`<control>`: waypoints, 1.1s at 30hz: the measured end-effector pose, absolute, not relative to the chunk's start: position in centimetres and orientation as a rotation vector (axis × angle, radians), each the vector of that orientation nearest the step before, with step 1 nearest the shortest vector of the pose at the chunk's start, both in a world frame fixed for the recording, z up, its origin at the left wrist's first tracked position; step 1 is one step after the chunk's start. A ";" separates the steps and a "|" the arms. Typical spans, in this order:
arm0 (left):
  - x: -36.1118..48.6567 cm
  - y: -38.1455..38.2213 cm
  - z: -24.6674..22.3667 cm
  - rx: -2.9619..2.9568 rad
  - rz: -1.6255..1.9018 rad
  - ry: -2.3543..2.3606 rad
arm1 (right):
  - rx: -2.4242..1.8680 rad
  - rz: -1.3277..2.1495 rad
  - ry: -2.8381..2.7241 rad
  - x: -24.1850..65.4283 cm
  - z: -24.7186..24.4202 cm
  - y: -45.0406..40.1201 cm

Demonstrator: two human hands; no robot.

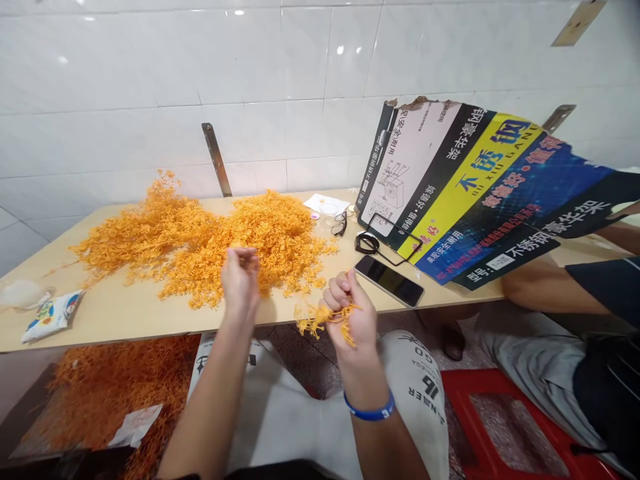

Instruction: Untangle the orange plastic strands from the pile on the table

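A large heap of frilly orange sprigs, thin and branching, covers the middle and left of the table. My left hand is at the heap's front edge, its fingers curled; whatever they may hold is hidden. In my right hand, closed just in front of the table edge, is a small bunch of orange sprigs that sticks out to the left and below the fingers. A blue wristband circles my right wrist.
A phone, a black cable, glasses and a printed cardboard sheet lie or lean at right. A white packet lies at left. Below sits more orange material. Another person's arm is beyond the cardboard, near a red stool.
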State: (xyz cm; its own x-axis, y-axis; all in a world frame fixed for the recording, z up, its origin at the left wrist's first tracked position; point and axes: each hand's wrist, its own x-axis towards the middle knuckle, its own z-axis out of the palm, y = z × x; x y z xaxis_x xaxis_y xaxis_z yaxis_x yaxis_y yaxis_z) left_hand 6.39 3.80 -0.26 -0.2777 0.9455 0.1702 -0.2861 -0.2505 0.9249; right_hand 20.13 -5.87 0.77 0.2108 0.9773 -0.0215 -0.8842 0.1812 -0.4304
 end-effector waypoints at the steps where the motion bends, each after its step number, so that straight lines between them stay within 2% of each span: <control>1: 5.5 5.0 0.1 1.145 1.695 1.132 | -0.380 1.323 -0.284 20.6 1.0 -6.3; 4: 4.9 7.5 0.8 1.733 1.305 1.330 | -0.319 1.274 -0.255 22.0 1.6 -6.9; 6: 5.7 8.2 0.9 1.905 1.096 1.375 | -0.271 1.244 -0.199 22.6 1.6 -6.5; 13: 8.6 9.4 1.4 2.107 0.909 1.508 | -0.120 1.154 -0.045 23.6 0.0 -4.3; 19: 8.8 8.4 2.7 2.194 0.997 1.356 | -0.070 1.090 -0.082 24.2 -1.2 -3.4; 25: 10.3 -0.4 -2.8 1.442 0.968 0.798 | -0.017 1.064 0.005 24.0 -1.3 -3.2; 28: 11.6 -3.4 -5.6 1.283 1.019 0.609 | 0.009 1.104 0.031 23.5 -1.1 -3.4; 33: 13.4 -3.0 -5.5 1.230 1.235 0.570 | 0.020 1.201 0.103 22.3 -1.0 -3.5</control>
State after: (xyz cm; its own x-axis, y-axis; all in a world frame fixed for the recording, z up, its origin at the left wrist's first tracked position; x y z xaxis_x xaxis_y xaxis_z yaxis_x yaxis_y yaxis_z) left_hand 13.42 -3.03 -5.49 0.3067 0.9130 0.2692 -0.3881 -0.1383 0.9112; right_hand 22.29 -3.52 -1.01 0.3570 0.9315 -0.0692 -0.9297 0.3615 0.0705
